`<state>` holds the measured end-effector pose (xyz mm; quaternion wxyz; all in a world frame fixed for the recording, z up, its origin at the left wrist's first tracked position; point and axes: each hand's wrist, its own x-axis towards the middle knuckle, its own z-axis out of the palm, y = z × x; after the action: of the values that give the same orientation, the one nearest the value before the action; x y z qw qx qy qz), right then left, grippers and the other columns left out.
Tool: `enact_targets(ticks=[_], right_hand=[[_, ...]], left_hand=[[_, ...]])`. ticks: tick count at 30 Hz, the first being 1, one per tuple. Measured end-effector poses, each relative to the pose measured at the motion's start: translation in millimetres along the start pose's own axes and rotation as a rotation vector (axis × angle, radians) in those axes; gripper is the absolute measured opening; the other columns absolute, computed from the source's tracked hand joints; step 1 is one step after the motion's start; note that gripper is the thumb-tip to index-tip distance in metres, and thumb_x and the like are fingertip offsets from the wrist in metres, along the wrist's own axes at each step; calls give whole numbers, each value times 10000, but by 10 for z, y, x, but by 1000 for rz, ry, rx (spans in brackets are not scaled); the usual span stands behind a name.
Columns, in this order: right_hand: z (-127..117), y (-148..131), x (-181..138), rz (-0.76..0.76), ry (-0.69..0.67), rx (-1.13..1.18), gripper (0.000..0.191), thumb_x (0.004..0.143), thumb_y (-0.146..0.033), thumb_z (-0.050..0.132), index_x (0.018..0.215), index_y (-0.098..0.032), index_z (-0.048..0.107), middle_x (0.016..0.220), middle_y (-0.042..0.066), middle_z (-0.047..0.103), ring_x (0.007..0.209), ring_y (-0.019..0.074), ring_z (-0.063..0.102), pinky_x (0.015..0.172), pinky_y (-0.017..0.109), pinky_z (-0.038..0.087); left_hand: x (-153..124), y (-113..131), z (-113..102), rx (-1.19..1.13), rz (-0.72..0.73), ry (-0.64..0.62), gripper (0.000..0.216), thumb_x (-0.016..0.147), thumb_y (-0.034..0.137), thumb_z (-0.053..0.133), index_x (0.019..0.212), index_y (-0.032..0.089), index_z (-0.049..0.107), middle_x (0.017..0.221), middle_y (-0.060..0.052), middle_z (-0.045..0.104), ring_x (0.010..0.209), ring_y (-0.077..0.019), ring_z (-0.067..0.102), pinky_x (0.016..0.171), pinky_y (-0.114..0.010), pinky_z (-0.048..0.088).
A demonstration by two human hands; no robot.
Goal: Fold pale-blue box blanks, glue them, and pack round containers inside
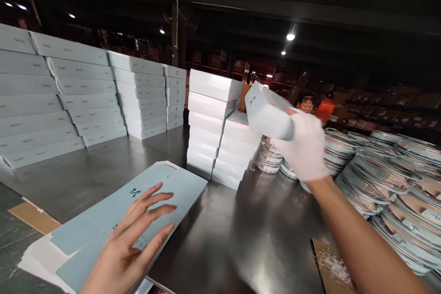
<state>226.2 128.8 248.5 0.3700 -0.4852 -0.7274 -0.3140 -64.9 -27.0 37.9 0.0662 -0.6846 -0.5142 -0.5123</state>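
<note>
My right hand, in a white glove, grips a pale blue closed box and holds it tilted in the air, just right of two stacks of the same boxes. My left hand is bare, fingers spread, and hovers over a pile of flat unfolded box blanks lying at the near left of the dark metal table. It holds nothing.
Long rows of stacked boxes line the far left of the table. Overlapping round flat packs cover the right side. A person stands behind them. Brown cardboard lies at the near right.
</note>
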Motion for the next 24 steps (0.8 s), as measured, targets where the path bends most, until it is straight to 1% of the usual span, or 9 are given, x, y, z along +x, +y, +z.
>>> enact_targets(ticks=[3,7,10,12,13,15,18,21,24], right_hand=[[460,-256,538,-81,-133,-70,669,777,-320,860,1372,-163,595,1429,173,633,1307,436,528,968,606,504],[802,-513,729,-98,-246,-68,651,816,-364,831,1387,-151,603,1468,174,615,1305,428,540,974,630,501],[667,-567,581,-64,-263,-56,787,870,-452,765,1537,-172,455,1628,155,444,1439,435,420,1046,645,466],[444,-544,328,-46,-198,38,790,902,-397,714,1578,-160,381,1661,152,387,1490,405,367,1125,597,428],[319,-520,153,-47,-154,124,744,913,-349,681,1568,-151,388,1636,154,424,1484,377,391,1154,550,418],[81,-454,-270,-96,-89,334,591,931,-288,613,1489,-154,471,1490,148,583,1375,312,541,1133,448,464],[-170,-359,-931,-285,-47,393,399,977,-273,561,1359,-156,543,1304,150,693,1205,295,662,1017,424,529],[-314,-339,-1378,-399,59,210,321,962,-201,567,1271,-123,531,1178,201,716,1095,352,672,907,495,528],[-431,-390,-1553,-383,155,41,284,910,-198,599,1180,-173,514,760,81,695,641,279,612,598,415,434]], left_hand=[[-6,-266,-125,140,-36,-3,179,1015,381,557,1163,333,645,1318,-72,666,1438,-383,495,1028,-525,540],[123,-575,-283,332,-138,-59,356,1008,507,457,1188,273,656,1361,-129,668,1481,-415,441,1048,-546,532],[287,-851,-377,518,-284,-171,571,985,531,370,1284,120,632,1391,-259,644,1465,-467,444,1115,-603,456],[355,-1051,-389,576,-383,-258,636,933,571,466,1206,31,661,1266,-361,685,1288,-570,587,982,-688,511],[367,-1139,-381,586,-422,-293,618,897,591,533,1094,28,696,1120,-360,736,1129,-585,678,876,-686,557],[365,-1255,-361,614,-478,-337,520,862,616,592,851,108,700,810,-210,774,849,-503,776,718,-579,616],[377,-1193,-397,694,-478,-298,493,925,622,501,738,184,623,700,-9,653,767,-357,791,668,-394,604],[440,-853,-503,800,-443,-204,530,992,623,359,926,172,629,866,8,585,815,-340,773,586,-323,516],[406,-414,-548,681,-403,-51,468,995,608,403,1152,209,591,983,-2,573,940,-361,726,547,-281,428]])
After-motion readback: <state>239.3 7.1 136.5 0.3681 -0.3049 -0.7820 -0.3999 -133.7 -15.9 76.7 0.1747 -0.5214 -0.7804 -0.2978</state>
